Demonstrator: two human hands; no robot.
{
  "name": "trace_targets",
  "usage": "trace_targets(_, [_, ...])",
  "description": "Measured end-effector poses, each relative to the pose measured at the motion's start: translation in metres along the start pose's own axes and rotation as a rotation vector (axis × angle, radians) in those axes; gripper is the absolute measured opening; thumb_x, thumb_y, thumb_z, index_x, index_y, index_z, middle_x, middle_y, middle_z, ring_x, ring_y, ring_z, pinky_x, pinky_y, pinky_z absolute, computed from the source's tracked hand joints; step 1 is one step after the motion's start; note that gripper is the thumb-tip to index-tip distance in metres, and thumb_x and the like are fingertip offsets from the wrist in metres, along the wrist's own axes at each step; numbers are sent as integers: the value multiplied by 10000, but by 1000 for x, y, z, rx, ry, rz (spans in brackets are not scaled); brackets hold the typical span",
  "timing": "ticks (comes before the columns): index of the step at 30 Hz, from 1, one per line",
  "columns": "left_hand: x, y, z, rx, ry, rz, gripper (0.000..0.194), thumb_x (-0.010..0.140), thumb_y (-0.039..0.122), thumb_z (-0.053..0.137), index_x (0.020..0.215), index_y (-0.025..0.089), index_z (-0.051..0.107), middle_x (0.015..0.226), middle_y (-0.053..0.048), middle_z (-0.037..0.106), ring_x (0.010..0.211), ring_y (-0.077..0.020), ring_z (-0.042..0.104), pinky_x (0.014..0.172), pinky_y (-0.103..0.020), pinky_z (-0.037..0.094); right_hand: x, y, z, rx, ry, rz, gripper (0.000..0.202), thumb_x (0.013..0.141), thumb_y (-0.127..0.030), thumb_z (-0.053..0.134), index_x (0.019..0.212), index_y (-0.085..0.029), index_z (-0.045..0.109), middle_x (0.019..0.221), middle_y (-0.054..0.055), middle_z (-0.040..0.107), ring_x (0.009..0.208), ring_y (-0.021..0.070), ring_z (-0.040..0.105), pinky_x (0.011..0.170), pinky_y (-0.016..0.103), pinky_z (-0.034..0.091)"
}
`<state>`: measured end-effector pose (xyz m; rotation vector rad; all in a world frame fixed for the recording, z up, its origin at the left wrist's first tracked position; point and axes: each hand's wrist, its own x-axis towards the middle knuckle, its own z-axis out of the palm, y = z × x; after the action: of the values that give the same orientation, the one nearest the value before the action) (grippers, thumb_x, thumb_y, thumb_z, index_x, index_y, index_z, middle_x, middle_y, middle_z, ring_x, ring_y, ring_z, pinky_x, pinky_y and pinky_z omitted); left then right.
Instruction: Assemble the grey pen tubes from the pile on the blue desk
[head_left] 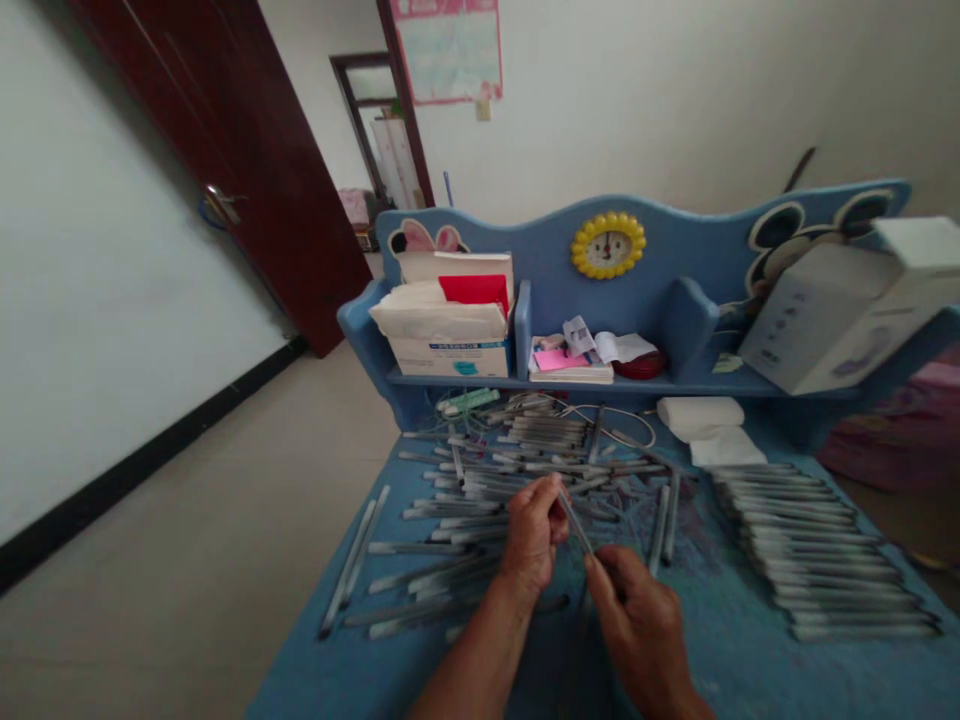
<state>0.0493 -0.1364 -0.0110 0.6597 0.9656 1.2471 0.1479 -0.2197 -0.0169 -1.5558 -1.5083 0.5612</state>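
Note:
My left hand (pixel 536 535) pinches the upper end of a slim translucent pen (pixel 576 522) above the middle of the blue desk. Lower and to the right, my right hand (pixel 637 615) has its thumb and fingers closed around the other end. The pen slants between the two hands. Left of and beyond my left hand lie many loose grey pens (pixel 442 575) with dark ends, pointing roughly sideways. Two pens (pixel 664 525) lie just beyond my right hand. A neat row of pens (pixel 832 550) is laid out side by side on the right.
A blue shelf (pixel 637 388) backs the desk (pixel 720 650). It holds a mask box (pixel 450 355), papers (pixel 574 372) and a white carton (pixel 817 310). A yellow flower-shaped clock (pixel 608 246) is on its back panel. A white paper roll (pixel 697 415) lies below, near a thin white cable (pixel 651 430).

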Motion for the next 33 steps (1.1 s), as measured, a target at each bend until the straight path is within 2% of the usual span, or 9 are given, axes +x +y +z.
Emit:
trace_targets(5, [0,10,1,50,-13,0,357,663,444,653,552,134,515,433,63,381,340,-18,260,328,-150,167,1,-2,-4,18,-101,-55,208,858,-306,415,852,-169,572,518,-31,540,442,100,501,450,193,332])
trace_targets(8, [1,9,1,82,-41,0,337,683,422,649,560,134,524,445,58,404,348,-20,275,337,-149,189,2,-4,-11,-25,-149,-46,163,836,-270,444,842,-171,574,509,-36,538,436,96,488,442,193,309])
trace_targets(13, [-6,7,6,180,-134,6,310,676,415,659,583,132,573,431,51,414,373,-34,319,369,-157,239,7,0,-30,-121,-172,29,128,815,-213,459,788,-181,580,576,-12,595,490,106,520,488,191,332])
trace_targets(18, [-15,6,14,286,-223,-27,325,680,445,636,593,135,590,436,35,457,369,-46,336,378,-172,256,8,3,-43,-168,-199,77,224,812,-194,462,1002,-190,581,634,-9,635,535,120,561,525,193,366])
trace_targets(21, [-16,5,14,371,-276,-18,326,695,427,627,565,131,581,448,25,476,382,-50,359,393,-175,270,7,7,-53,-220,-238,30,201,817,-183,449,932,-198,613,694,5,660,596,126,595,549,194,385])
trace_targets(23, [-16,5,12,427,-310,8,315,705,413,621,578,126,594,485,10,515,401,-53,386,406,-177,283,11,16,-68,-284,-231,-28,206,823,-180,436,899,-207,626,781,18,675,693,138,619,609,200,409])
trace_targets(26, [-13,8,8,441,-290,66,299,705,413,615,630,124,622,535,-4,555,415,-56,405,408,-177,293,31,43,-108,-500,-158,-74,238,844,-224,413,938,-228,631,885,40,674,780,169,621,678,245,432])
trace_targets(29, [-9,14,2,426,-192,130,290,698,411,621,643,126,628,531,-1,555,411,-56,408,399,-173,299,63,77,-156,-796,-58,-94,262,847,-264,405,952,-224,642,935,71,670,790,198,617,673,280,433])
trace_targets(33, [-1,23,-8,362,-36,193,292,686,412,631,628,127,615,507,11,536,386,-48,388,371,-165,280,104,117,-201,-1003,-153,-179,259,826,-231,422,914,-221,666,884,73,682,794,203,621,697,299,424])
